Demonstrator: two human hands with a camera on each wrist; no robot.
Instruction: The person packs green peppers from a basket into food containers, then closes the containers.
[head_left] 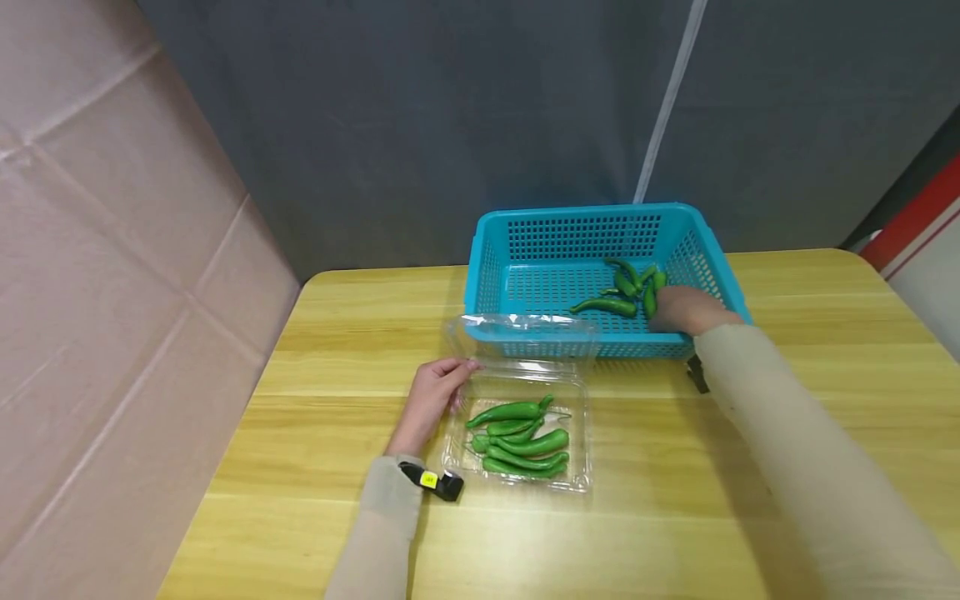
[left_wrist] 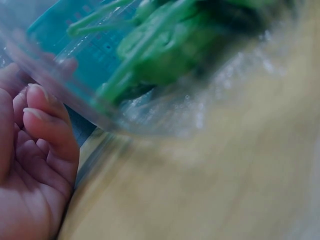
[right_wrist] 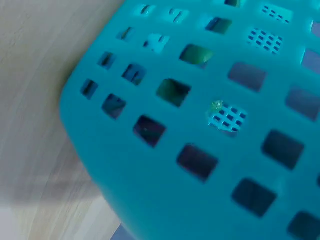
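A clear plastic clamshell box point(head_left: 581, 467) lies with its lid up, the lid overlapping the front of a blue basket. Several green chili peppers point(head_left: 528, 446) lie in its base. My left hand point(head_left: 438, 392) pinches the box's left edge near the hinge; in the left wrist view its fingers point(left_wrist: 55, 135) curl beside the clear wall. My right hand point(head_left: 686, 308) is down inside the blue basket point(head_left: 558, 283) at its right end, next to several green chili peppers point(head_left: 607, 306). Its fingertips are hidden, so I cannot tell whether they grip one.
The basket stands at the back of the wooden table point(head_left: 315, 417), close to a dark grey panel point(head_left: 420, 125). A pale wall point(head_left: 112, 333) runs along the left. The right wrist view is filled by the basket's perforated side point(right_wrist: 150, 165).
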